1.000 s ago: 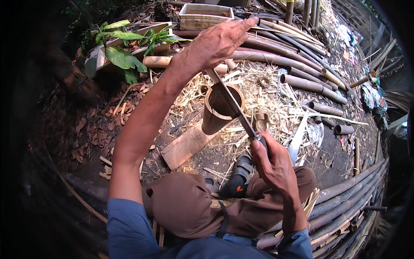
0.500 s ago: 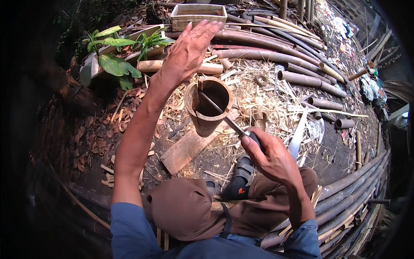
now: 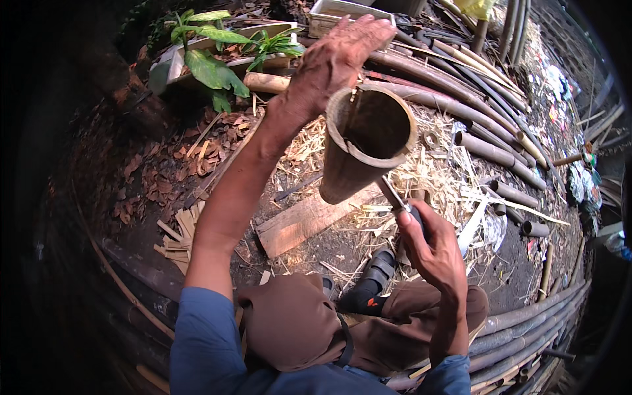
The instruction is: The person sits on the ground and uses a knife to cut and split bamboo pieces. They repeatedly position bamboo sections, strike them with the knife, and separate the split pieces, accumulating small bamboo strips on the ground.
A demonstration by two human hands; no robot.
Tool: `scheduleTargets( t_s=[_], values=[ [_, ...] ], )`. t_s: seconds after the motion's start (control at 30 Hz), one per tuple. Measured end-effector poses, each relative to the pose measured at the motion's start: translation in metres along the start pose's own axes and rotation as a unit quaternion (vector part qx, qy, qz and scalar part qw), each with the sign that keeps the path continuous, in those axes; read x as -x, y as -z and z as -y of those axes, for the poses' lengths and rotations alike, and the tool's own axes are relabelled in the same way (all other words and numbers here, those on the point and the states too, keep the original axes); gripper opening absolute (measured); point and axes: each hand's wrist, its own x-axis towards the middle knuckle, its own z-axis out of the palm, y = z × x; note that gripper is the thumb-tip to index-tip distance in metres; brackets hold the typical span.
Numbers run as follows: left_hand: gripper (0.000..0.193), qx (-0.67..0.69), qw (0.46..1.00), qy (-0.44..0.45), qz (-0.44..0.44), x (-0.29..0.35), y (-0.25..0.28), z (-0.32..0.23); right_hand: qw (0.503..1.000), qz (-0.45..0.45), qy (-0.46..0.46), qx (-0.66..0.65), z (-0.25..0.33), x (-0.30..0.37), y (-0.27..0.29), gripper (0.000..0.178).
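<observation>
A wide bamboo tube [image 3: 342, 172] is in front of me with its open end up, tilted. A slit or notch shows at its far left rim. My left hand [image 3: 342, 56] is just beyond that rim, back of the hand up, fingers stretched out; whether its underside touches the tube is hidden. My right hand [image 3: 431, 240] is closed around the dark handle of a knife [image 3: 393, 195], right of the tube. The narrow metal blade runs up toward the tube's right side and its far end is hidden behind it.
A wooden board [image 3: 299, 227] lies on the ground below the tube, amid pale shavings [image 3: 428, 168]. A saw [image 3: 471, 227] rests to the right. Bamboo poles [image 3: 494, 155] are stacked on the far right, more poles [image 3: 533, 316] near right. Potted plants [image 3: 210, 66] stand far left.
The knife blade, which lay across the tube's opening, is now lower and outside its right side. The tube looks larger and nearer. The whole view has shifted.
</observation>
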Motion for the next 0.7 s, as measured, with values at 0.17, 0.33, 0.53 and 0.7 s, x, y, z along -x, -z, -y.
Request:
scheduleTargets(
  t_s=[0.17, 0.33, 0.53, 0.7],
  values=[
    [0.066, -0.008, 0.995, 0.074, 0.064, 0.148, -0.107, 0.004, 0.997, -0.005, 0.015, 0.075, -0.117, -0.031, -0.1, 0.035],
    [0.051, -0.007, 0.945, 0.274, -0.18, 0.195, -0.068, 0.019, 0.996, -0.031, -0.054, 0.063, -0.086, -0.039, -0.091, 0.038],
    [0.089, -0.195, 0.656, 0.72, 0.111, 0.421, -0.026, 0.04, 0.989, -0.103, 0.025, 0.102, -0.06, -0.049, -0.099, 0.046],
    [0.119, -0.178, 0.703, 0.639, 0.255, 0.528, -0.011, 0.05, 0.961, -0.086, 0.07, 0.255, -0.136, -0.072, -0.18, 0.064]
  ],
)
